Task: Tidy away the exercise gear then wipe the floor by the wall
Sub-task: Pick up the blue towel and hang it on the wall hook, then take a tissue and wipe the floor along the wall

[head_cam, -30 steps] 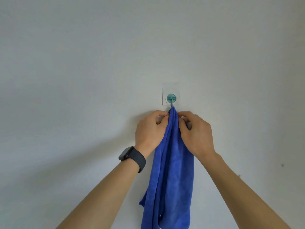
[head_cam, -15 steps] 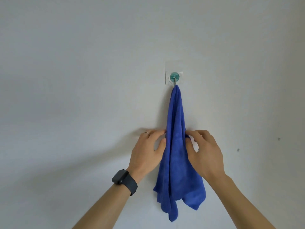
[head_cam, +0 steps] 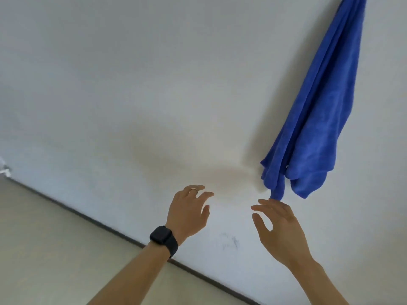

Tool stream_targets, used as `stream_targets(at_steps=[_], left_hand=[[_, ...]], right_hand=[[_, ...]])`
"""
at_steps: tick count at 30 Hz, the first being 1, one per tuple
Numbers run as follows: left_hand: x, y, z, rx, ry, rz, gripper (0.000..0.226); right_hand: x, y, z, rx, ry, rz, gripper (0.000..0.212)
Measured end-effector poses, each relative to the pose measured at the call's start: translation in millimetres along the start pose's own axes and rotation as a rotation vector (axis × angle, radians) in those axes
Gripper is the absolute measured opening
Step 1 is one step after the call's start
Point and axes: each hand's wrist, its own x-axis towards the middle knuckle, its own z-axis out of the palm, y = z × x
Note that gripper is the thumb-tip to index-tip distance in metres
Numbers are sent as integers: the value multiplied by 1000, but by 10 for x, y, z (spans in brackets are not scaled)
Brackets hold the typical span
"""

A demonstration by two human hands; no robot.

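The blue microfibre cloth (head_cam: 319, 119) hangs long and narrow down the white wall (head_cam: 132, 84), up and to the right of both hands, its lowest tip just above the right hand (head_cam: 279, 230), which is nearer than the left hand (head_cam: 187, 214); both grips are apart and hold nothing.

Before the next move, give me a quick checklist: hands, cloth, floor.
1. Left hand empty and open: ok.
2. Right hand empty and open: ok.
3. Right hand clear of the blue cloth: cannot tell; a fingertip sits right at its lowest tip.
4. Blue cloth hangs against the wall, off the floor: ok.
5. Cloth seated on its hook: cannot tell; the hook is out of frame.
6. Wall clean near the floor: not ok; there is a grey smudge.
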Motion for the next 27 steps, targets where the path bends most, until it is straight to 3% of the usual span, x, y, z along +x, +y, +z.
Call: stream_targets(at_steps=[4,9,17,21,27], left_hand=[[-990,-228,-119,81,-14,-279,40],[-2490,-437,-545,200,26,-628,36],[-4937,-157,-1589,397,232,-1261,35],[-6138,329,-2018,463,312,-1505,36],[-7911,1116,-2465,547,378,-1793,38]], right_hand=[[-140,-272,328,45,-289,-135,21],[-484,-1030,711,120,-569,-429,28],[-1757,-2881,927,368,-762,-968,29],[-2716,-3752,761,435,-860,-1225,31],[-4329,-4729,293,576,-928,-1463,25]])
